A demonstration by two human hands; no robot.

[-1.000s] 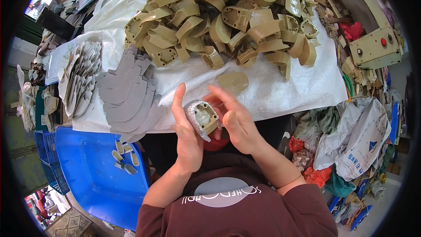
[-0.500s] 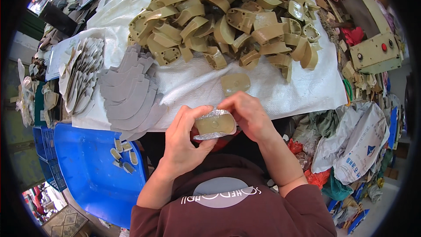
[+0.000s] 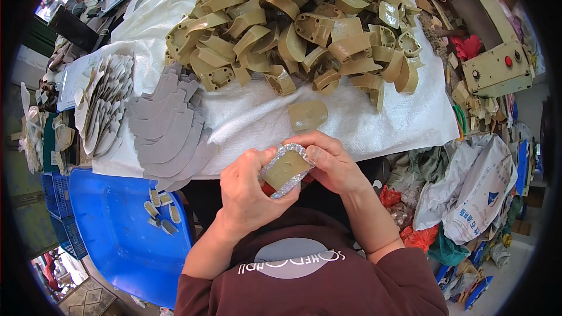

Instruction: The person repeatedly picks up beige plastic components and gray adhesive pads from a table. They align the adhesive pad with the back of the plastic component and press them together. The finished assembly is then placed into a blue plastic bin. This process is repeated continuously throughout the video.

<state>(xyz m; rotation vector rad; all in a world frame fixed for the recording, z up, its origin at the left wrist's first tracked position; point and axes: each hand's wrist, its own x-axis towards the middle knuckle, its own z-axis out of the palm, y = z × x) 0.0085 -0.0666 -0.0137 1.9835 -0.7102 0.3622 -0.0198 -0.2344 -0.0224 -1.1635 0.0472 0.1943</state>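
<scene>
Just by the near edge of the surface (image 3: pixel 404 123), your left hand (image 3: pixel 244 184) held the silver-rimmed tan heel block (image 3: pixel 285 171) in a snug grip, its long axis slanting away rightward; your right hand (image 3: pixel 332 167), equally near, pinched the far right end.

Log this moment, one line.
Left hand: holding tan piece; right hand: touching its silvery edging; ahead: tan heap, grey cutouts; left side: blue tub
</scene>
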